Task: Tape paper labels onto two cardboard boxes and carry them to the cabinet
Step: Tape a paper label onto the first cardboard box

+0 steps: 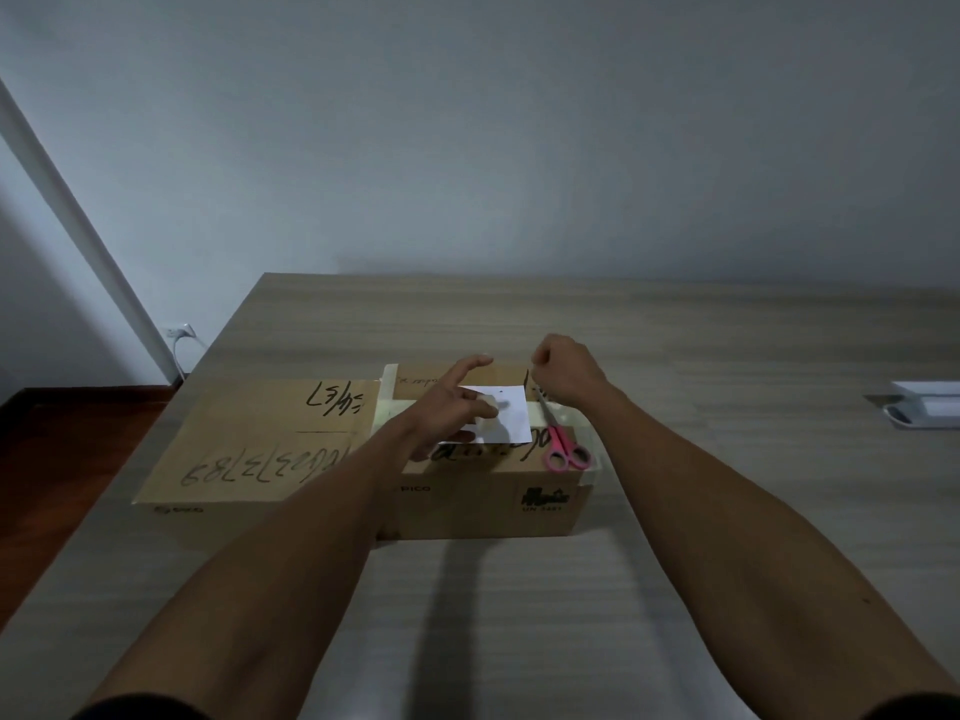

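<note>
1. Two cardboard boxes sit side by side on the table (pixel 675 345), touching or nearly so: left box (pixel 249 444) w/ black marker scrawl on top, right box (pixel 483 506) right in front of the person.
2. Paper label (pixel 506 420) lies flat on top of the right box, towards its far side.
3. Left hand (pixel 452 402): fingers out mostly straight, tips pressing the label down. Not gripping anything.
4. Right hand (pixel 563 374): clenched above the box's far right corner, fingers curled in as if pinching sth small, prob. tape. Can't tell for sure what's in it; too small and dim.
5. Pink-handled scissors (pixel 558 439) rest on the right box lid, just beside the label's right edge.
6. Handling, my guess: label is thin, light, slides easily, so it needs pinning until tape is on. Boxes look stiff; weight unknown. Best grip for the carry is prob. both hands under the short ends.
7. Scissors would slide off if the box tilts; take them off first.
8. Room: lots of bare table to the right and near side. Left box sits close to the table's left edge. White object (pixel 930 410) far right, well apart.
</note>
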